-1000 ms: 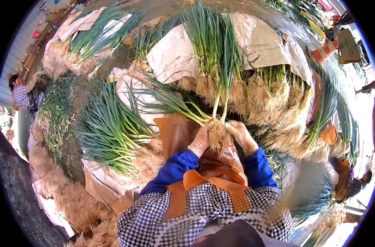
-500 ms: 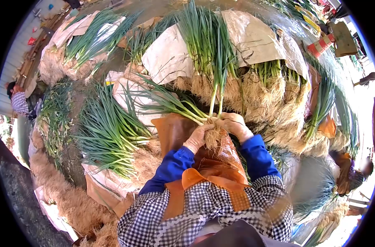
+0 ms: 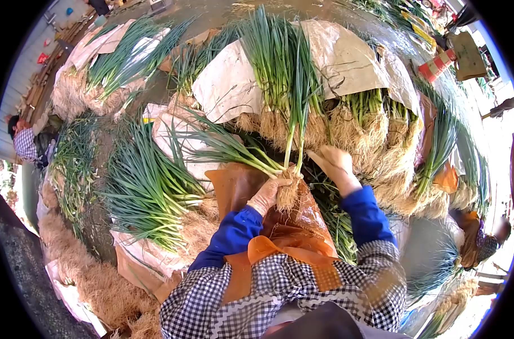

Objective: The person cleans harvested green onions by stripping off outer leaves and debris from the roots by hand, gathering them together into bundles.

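Note:
My left hand (image 3: 269, 194) is closed around a few green onions (image 3: 262, 161) just above their pale, bushy roots, over my lap. Some of their leaves fan out to the left, while two white stalks stand up toward the pile ahead. To the right of these stalks, my right hand (image 3: 333, 164) is apart from them, its fingers drawn together and pointing left. Whether anything thin is pinched in it I cannot make out. Under both hands lies an orange-brown apron (image 3: 310, 226).
Ahead, a large pile of rooted green onions (image 3: 358, 121) is partly covered by a beige sheet (image 3: 347, 56). Another bundle (image 3: 149, 186) lies on my left. Loose leaves (image 3: 336, 214) are beside my right leg. Other people (image 3: 28, 138) sit at the far left and right.
My right hand has come off the green onions' base and moved right and slightly up. My left hand keeps its hold, a little lower in view.

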A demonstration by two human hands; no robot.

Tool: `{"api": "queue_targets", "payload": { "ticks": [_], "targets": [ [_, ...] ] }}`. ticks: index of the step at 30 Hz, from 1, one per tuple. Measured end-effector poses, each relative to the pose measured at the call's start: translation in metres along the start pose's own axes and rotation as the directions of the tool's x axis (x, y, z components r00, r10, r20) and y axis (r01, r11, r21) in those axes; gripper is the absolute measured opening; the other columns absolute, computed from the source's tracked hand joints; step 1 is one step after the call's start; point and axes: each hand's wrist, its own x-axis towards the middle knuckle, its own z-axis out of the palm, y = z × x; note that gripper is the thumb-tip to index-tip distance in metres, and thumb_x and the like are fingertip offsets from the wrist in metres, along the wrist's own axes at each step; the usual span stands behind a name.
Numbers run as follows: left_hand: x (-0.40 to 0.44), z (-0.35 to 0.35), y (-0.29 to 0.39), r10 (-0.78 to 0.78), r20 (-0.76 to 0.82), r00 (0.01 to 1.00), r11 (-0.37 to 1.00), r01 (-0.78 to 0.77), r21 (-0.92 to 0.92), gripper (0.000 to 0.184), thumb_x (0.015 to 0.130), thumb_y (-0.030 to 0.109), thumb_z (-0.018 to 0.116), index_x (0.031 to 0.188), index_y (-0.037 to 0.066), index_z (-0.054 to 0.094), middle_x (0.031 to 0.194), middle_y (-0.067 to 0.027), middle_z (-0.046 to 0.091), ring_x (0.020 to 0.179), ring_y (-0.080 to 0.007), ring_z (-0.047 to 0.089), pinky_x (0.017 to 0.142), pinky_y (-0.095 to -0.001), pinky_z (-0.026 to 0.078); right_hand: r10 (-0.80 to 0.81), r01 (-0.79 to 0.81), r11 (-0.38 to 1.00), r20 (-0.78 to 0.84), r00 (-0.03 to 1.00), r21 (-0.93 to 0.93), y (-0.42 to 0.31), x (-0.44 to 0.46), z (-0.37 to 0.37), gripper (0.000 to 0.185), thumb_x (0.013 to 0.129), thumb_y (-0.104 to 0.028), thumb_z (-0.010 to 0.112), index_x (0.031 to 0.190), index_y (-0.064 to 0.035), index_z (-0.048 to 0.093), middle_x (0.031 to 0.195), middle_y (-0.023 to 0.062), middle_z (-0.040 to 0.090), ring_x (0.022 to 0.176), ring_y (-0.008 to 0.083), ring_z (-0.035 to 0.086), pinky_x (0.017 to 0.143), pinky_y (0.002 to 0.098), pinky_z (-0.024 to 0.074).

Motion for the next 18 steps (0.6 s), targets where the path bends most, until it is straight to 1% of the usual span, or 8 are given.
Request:
{"api": "queue_targets", "payload": {
  "ticks": [3, 5, 7, 9, 12, 14, 17, 18],
  "targets": [
    [0.011, -0.008, -0.017, 0.128, 0.017, 0.992, 0.992, -0.128, -0.008, 0.055, 0.078, -0.003, 0.054, 0.131, 0.005, 0.042, 0.108, -0.0098, 0.058, 0.094, -0.0184, 0.059, 0.082, -0.0291, 0.050, -0.224, 0.309, 0.924, -0.337, 0.914, 0.224, 0.002, 0.043, 0.047, 0.045, 0.082, -0.044, 0.059, 0.058, -0.0078, 0.050, 0.052, 0.0067, 0.047, 0.045, 0.0210, 0.048, 0.048, 0.0320, 0.0436],
    [0.010, -0.002, -0.020, 0.188, -0.028, 0.982, 0.982, -0.188, 0.000, 0.059, 0.076, -0.008, 0.054, 0.132, 0.006, 0.040, 0.105, -0.0092, 0.058, 0.094, -0.0189, 0.058, 0.081, -0.0284, 0.050, -0.354, 0.330, 0.935, -0.345, 0.869, -0.128, 0.015, 0.064, 0.092, 0.042, 0.084, -0.040, 0.055, 0.060, -0.0068, 0.052, 0.053, 0.0067, 0.047, 0.046, 0.0213, 0.048, 0.048, 0.0319, 0.0444],
    [0.010, -0.002, -0.022, 0.203, -0.066, 0.977, 0.979, -0.200, 0.048, 0.058, 0.076, -0.006, 0.056, 0.130, 0.005, 0.042, 0.107, -0.0099, 0.057, 0.094, -0.0189, 0.058, 0.082, -0.0279, 0.050, -0.259, 0.225, 0.950, -0.145, 0.955, -0.218, -0.009, 0.049, 0.061, 0.039, 0.087, -0.040, 0.050, 0.063, -0.0091, 0.055, 0.056, 0.0064, 0.054, 0.052, 0.0203, 0.055, 0.050, 0.0339, 0.0454],
    [0.013, -0.015, -0.026, 0.144, -0.080, 0.986, 0.989, -0.142, 0.026, 0.055, 0.076, -0.004, 0.056, 0.129, 0.004, 0.042, 0.107, -0.0106, 0.058, 0.095, -0.0189, 0.058, 0.081, -0.0281, 0.050, -0.001, 0.036, 0.997, 0.445, 0.896, -0.072, -0.035, 0.019, 0.028, 0.035, 0.086, -0.037, 0.053, 0.066, -0.0094, 0.056, 0.061, 0.0067, 0.059, 0.059, 0.0200, 0.060, 0.053, 0.0370, 0.0467],
    [0.006, -0.013, -0.014, 0.009, 0.000, 1.000, 0.996, -0.009, -0.086, 0.051, 0.077, -0.001, 0.054, 0.127, 0.002, 0.043, 0.108, -0.0125, 0.057, 0.097, -0.0205, 0.058, 0.082, -0.0292, 0.050, -0.469, 0.097, 0.855, 0.679, 0.564, 0.510, 0.013, -0.060, 0.032, 0.027, 0.085, -0.034, 0.057, 0.082, -0.0071, 0.064, 0.067, 0.0079, 0.062, 0.066, 0.0204, 0.062, 0.062, 0.0377, 0.0511],
    [-0.016, 0.024, 0.006, -0.024, 0.062, 0.998, 0.994, 0.031, -0.107, 0.048, 0.078, 0.003, 0.052, 0.125, 0.001, 0.043, 0.108, -0.0148, 0.057, 0.093, -0.0207, 0.058, 0.079, -0.0307, 0.050, -0.528, 0.151, 0.842, 0.733, 0.430, 0.518, 0.071, -0.093, 0.032, 0.029, 0.083, -0.033, 0.060, 0.094, -0.0060, 0.066, 0.075, 0.0091, 0.063, 0.074, 0.0221, 0.062, 0.072, 0.0387, 0.0521],
    [-0.015, 0.015, 0.022, -0.092, 0.431, 0.898, 0.968, 0.183, -0.174, 0.050, 0.073, 0.003, 0.056, 0.122, -0.002, 0.046, 0.111, -0.0153, 0.056, 0.083, -0.0186, 0.056, 0.070, -0.0280, 0.052, 0.175, 0.362, 0.830, 0.813, 0.555, -0.425, 0.015, -0.028, -0.025, 0.029, 0.086, -0.031, 0.057, 0.102, -0.0082, 0.064, 0.085, 0.0057, 0.064, 0.076, 0.0202, 0.063, 0.073, 0.0356, 0.0540],
    [-0.031, 0.051, 0.034, 0.080, 0.274, 0.958, 0.992, -0.051, -0.114, 0.050, 0.070, 0.004, 0.061, 0.118, -0.002, 0.048, 0.099, -0.0131, 0.056, 0.072, -0.0166, 0.051, 0.059, -0.0281, 0.048, 0.066, 0.314, 0.875, 0.732, 0.678, -0.369, 0.037, 0.011, -0.007, 0.025, 0.091, -0.024, 0.049, 0.107, -0.0088, 0.060, 0.081, 0.0065, 0.061, 0.073, 0.0166, 0.061, 0.066, 0.0288, 0.0546]
  ]
}}
